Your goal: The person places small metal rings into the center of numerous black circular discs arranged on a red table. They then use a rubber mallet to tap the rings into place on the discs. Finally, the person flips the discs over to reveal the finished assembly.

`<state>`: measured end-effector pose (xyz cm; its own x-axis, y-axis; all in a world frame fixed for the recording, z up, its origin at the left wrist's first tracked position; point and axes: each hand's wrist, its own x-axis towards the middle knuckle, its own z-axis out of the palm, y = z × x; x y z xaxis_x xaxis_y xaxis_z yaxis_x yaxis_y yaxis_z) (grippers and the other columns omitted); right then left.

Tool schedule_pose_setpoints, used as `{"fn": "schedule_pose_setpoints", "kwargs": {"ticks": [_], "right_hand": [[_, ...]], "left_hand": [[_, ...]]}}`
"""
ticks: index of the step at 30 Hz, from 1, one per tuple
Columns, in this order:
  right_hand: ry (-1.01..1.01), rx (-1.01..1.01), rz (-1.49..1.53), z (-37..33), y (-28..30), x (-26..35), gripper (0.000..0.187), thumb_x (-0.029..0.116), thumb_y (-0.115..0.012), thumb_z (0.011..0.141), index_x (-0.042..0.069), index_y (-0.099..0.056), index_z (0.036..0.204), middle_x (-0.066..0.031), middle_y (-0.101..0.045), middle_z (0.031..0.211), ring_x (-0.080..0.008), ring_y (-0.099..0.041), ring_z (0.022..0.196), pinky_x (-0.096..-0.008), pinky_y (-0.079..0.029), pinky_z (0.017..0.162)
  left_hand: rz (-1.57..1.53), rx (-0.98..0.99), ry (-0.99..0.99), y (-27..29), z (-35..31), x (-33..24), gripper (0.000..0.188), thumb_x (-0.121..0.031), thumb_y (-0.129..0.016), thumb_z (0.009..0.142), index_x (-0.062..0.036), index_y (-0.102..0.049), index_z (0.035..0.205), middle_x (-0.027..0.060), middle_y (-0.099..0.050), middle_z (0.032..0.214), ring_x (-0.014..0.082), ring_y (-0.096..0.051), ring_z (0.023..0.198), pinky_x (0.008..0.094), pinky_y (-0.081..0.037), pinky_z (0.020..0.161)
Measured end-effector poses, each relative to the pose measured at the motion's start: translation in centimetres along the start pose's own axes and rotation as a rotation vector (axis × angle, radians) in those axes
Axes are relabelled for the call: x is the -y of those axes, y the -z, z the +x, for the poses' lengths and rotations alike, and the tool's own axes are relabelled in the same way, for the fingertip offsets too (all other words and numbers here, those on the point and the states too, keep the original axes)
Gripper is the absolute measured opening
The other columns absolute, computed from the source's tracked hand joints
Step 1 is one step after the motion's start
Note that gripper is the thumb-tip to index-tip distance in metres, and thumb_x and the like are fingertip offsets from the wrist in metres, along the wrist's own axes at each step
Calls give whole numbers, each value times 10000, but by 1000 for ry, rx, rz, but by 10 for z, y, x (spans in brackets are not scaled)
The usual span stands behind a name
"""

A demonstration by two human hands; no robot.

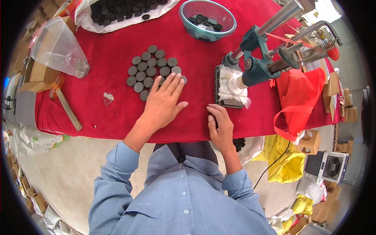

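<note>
A flat cluster of dark grey round caps point(151, 62) lies on the red cloth. My left hand point(161, 102) rests palm down at the cluster's near right side, fingers stretched out over several caps and hiding them in part. It grips nothing that I can see. Close to the table's front edge, my right hand point(221, 127) lies on the cloth with fingers loosely bent, the thumb apart from them, and nothing visible in it. Beyond it stands a green hand press point(250, 62). Under its ram, a white round piece point(236, 84) sits on a plastic-covered base.
A teal basket point(192, 32) with some black caps stands at the back. Left of it is a white sack point(82, 19) full of black pieces. A hammer point(67, 107) and a clear plastic bag point(58, 49) lie at left; a red bag point(299, 98) hangs at right.
</note>
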<state>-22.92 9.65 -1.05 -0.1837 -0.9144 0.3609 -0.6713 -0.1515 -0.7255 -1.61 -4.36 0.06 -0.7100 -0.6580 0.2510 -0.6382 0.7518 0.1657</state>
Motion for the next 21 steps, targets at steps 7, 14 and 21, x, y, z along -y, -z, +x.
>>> {"fn": "schedule_pose_setpoints", "kwargs": {"ticks": [7, 14, 21], "right_hand": [[64, -29, -27, 3, -5, -3, 234, -21, -711, 927, -26, -731, 1161, -177, -709, 1215, -377, -692, 1130, -452, -567, 1000], [89, -64, 42, 1, -2, -9, 192, -15, -723, 910, -17, -739, 1102, -166, -716, 1163, -374, -698, 1072, -447, -577, 942], [88, -35, 121, -1, 1, -10, 191, -10, -732, 887, -5, -744, 1077, -148, -716, 1131, -358, -696, 1023, -454, -577, 906]], "left_hand": [[97, -27, 74, -9, -11, -18, 761, -426, -692, 1026, -62, -449, 1649, 96, -424, 1730, 277, -367, 1610, 605, -220, 1312], [43, -4, 98, 0, -1, -13, 766, -393, -672, 1047, -63, -390, 1678, 128, -393, 1745, 308, -331, 1633, 586, -229, 1310], [105, -38, 137, -11, 44, 24, 708, -461, -651, 1054, 4, -522, 1572, 211, -505, 1654, 364, -426, 1573, 562, -301, 1292]]}}
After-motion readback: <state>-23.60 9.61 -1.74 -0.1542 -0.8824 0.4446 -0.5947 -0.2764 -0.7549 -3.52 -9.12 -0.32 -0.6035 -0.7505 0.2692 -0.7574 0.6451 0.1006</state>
